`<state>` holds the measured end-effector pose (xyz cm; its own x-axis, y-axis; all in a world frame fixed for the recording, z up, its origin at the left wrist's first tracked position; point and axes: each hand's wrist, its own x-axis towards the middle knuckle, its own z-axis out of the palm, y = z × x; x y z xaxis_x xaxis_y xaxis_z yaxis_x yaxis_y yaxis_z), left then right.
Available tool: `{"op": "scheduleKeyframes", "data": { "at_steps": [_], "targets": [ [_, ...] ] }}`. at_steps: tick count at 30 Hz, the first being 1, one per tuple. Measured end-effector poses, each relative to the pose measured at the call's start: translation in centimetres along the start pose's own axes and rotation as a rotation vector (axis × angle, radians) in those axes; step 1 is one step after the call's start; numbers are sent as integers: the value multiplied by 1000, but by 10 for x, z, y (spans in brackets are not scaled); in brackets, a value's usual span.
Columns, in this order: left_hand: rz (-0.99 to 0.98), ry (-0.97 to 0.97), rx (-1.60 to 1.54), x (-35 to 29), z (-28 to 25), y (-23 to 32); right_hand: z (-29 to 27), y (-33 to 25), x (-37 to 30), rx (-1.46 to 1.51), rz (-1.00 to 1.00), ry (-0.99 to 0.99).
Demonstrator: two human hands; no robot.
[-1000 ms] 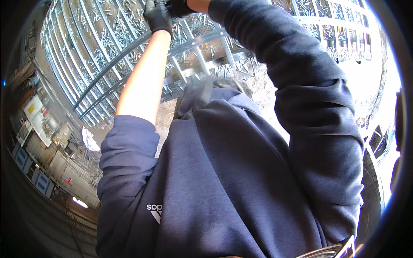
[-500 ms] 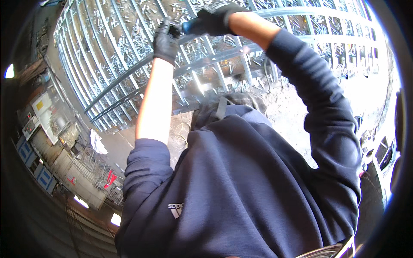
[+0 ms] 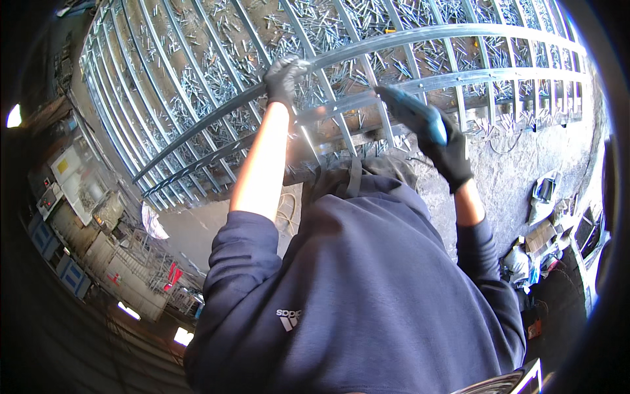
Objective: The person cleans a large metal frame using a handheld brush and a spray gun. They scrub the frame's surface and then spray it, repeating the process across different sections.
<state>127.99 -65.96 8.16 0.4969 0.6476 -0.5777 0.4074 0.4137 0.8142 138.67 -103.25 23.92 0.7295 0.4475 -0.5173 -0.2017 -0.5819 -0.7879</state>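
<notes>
In a black glove, my left hand [image 3: 284,80] is closed around the upper long metal rail [image 3: 413,36] where it meets the slats. My right hand [image 3: 449,154], also gloved in black, grips a blue and black power tool [image 3: 420,111]. The tool's dark nose points up and left, close to the lower long rail [image 3: 453,80]. Its exact kind is hard to make out. Both rails cross a panel of slim upright metal slats [image 3: 319,69] that lies in front of me.
Many thin metal pins [image 3: 315,26] litter the surface under the panel. Bags and boxes [image 3: 538,246] are piled at the right. A white cabinet [image 3: 79,184] and wire racks [image 3: 147,259] stand at the left. A cable loops beside the panel.
My right hand has drawn the tool back toward me and to the right, away from my left hand. My left hand has shifted slightly right along the upper rail.
</notes>
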Motion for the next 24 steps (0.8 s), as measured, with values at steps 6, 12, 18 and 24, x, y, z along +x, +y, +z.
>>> {"op": "scheduleKeyframes", "data": {
  "at_steps": [6,12,18,24],
  "targets": [
    [30,-20,-109,21,15,-43,0,35,-63,196,317,23],
    [160,-18,-106,3,22,-49,6,37,-76,248,410,10],
    [223,49,-51,-3,26,-64,16,25,-78,191,348,-49],
    [544,-160,533,23,8,-81,21,23,-85,184,277,-99]
  ]
}}
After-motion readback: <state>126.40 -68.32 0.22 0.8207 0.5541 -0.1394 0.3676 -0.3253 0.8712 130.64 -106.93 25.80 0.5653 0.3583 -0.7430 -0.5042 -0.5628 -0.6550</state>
